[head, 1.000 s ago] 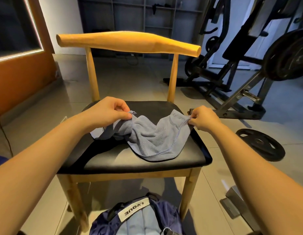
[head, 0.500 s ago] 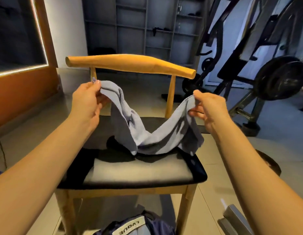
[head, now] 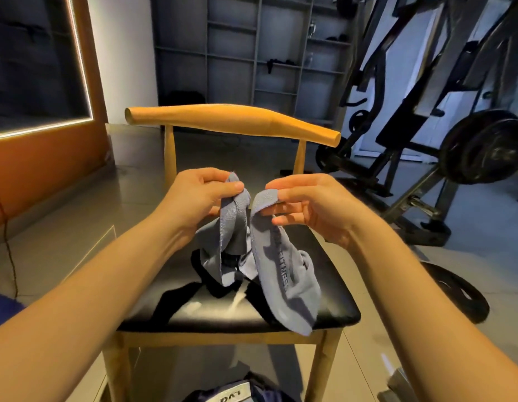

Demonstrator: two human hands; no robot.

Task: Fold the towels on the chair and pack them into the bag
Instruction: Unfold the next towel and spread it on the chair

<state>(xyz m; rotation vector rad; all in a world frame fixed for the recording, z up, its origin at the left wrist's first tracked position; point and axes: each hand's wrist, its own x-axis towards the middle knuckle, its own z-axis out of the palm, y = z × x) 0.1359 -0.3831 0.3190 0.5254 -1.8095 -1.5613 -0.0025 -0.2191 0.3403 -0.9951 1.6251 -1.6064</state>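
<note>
Hands meet above the chair (head: 231, 311): left hand (head: 199, 195) and right hand (head: 307, 207) each pinch a corner of the grey towel (head: 284, 274), bag (head: 234, 394) near.

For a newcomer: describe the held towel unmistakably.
Find the wooden chair with the black seat. Above it, the left hand and right hand pinch a grey-blue towel by its corners. Unlike the black cloth beneath, it bears dark lettering.

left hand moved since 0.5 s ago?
Yes. The left hand, pinching the towel, has moved inward to its right. It was at the chair's left back post and now sits between the posts, near the right hand.
</note>
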